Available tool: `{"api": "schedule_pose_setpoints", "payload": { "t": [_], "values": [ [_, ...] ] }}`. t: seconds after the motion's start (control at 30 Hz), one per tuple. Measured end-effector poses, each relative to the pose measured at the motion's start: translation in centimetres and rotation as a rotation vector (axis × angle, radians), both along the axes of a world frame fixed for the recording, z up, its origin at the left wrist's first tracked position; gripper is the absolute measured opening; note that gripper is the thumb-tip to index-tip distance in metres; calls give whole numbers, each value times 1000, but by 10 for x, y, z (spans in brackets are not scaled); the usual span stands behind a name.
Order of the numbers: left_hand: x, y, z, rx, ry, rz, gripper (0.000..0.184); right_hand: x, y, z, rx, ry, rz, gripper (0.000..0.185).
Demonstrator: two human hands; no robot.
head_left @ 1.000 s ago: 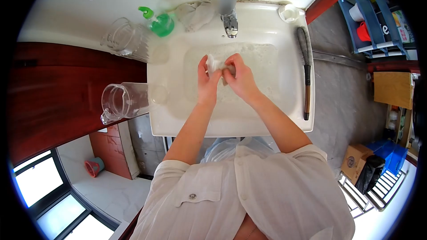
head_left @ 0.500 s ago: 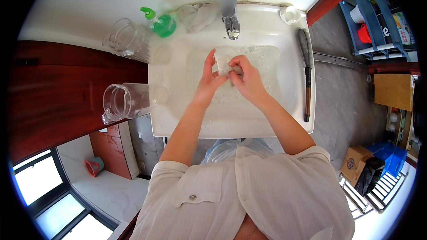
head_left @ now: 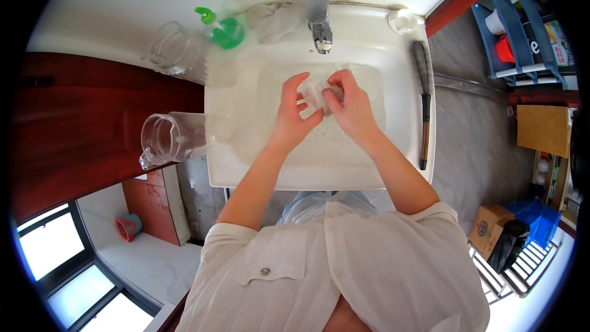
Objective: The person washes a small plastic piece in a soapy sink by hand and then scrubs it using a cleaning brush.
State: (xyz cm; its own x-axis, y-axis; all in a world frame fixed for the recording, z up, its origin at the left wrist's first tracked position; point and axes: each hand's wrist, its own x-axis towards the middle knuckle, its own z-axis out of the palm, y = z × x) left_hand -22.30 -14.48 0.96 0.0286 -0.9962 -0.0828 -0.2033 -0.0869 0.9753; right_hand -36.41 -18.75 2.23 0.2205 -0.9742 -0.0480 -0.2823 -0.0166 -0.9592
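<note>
Over the white washbasin point(head_left: 236, 154), my left hand point(head_left: 294, 114) curls its fingers round a small translucent cup point(head_left: 311, 93). My right hand point(head_left: 353, 107) pinches a wet white cloth point(head_left: 332, 88) against the cup's right side. Fingers partly hide both things, so the cup's full shape does not show. Below the hands, cloudy water with some suds point(head_left: 362, 80) lies in the bowl. The chrome faucet point(head_left: 321, 31) stands just beyond them, and no stream of water is visible from it.
On the left rim stand two clear glass pitchers point(head_left: 175, 138), a green soap pump bottle point(head_left: 227, 33) and a crumpled cloth point(head_left: 273, 21). A small white cup point(head_left: 402, 21) sits at the back right corner. A long-handled brush point(head_left: 424, 104) lies along the right rim.
Both hands have shifted slightly; the left fingers now curl more round the cup, which has turned. The right hand has moved a little to the right with the cloth.
</note>
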Motion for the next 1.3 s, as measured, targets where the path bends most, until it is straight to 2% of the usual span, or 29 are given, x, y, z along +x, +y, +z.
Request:
{"api": "schedule_pose_setpoints", "payload": {
  "t": [0.03, 0.07, 0.17, 0.23, 0.3, 0.47, 0.53, 0.57, 0.63, 0.67, 0.73, 0.77, 0.83, 0.97, 1.03, 1.17, 1.23, 1.3],
  "values": [
    [-1, 0, 0, 0, 1, -1, 70, 2, 0, 4, -10, 108, 6, 19],
    [0, -1, -1, -2, 15, 10, 69, 2, -1, 2, -10, 107, 6, 19],
    [4, -3, 2, 16, 90, 38, 68, -4, -11, -8, -4, -9, 24, 19],
    [6, -3, 2, 39, 155, 56, 67, -12, -19, -11, 320, -429, 57, 18],
    [6, -3, 2, -19, 63, 63, 67, -7, -14, -12, 240, -339, 60, 18],
    [-8, 1, 3, 10, 56, 118, 68, 0, -8, -4, 95, -141, 3, 18],
    [-9, 1, 2, 13, 77, 133, 68, -1, -15, -14, 213, -361, -31, 18],
    [-9, 2, -1, 21, 131, 153, 69, -2, -16, -17, 212, -362, -30, 18],
    [-8, 1, -1, 31, 186, 172, 71, -3, -14, -12, 311, -543, -11, 17],
    [-8, 1, -1, 32, 145, 173, 70, -2, -12, -9, 314, -542, -11, 17],
    [-11, 2, 1, 37, 106, 172, 70, 2, -6, -4, 110, -223, 18, 16],
    [-15, 1, 3, 5, 60, 185, 69, 1, -9, -6, 110, -222, 17, 16],
    [-18, 0, 3, -31, 14, 196, 67, 1, -18, -10, 377, -467, -102, 16],
    [-18, -1, 1, -58, -32, 201, 67, -2, -17, -9, 356, -528, -51, 15],
    [-19, 0, -1, -51, -17, 191, 66, 1, -11, -3, 168, -332, -7, 15],
    [-19, -2, -5, -136, -92, 165, 64, 4, -13, -10, 233, -418, -83, 16],
    [-16, -1, -5, -157, -118, 154, 64, 3, -15, -17, 299, -554, -117, 17],
    [-12, 0, -6, -73, 30, 146, 64, 2, -20, -32, 292, -527, -108, 16]
  ]
}}
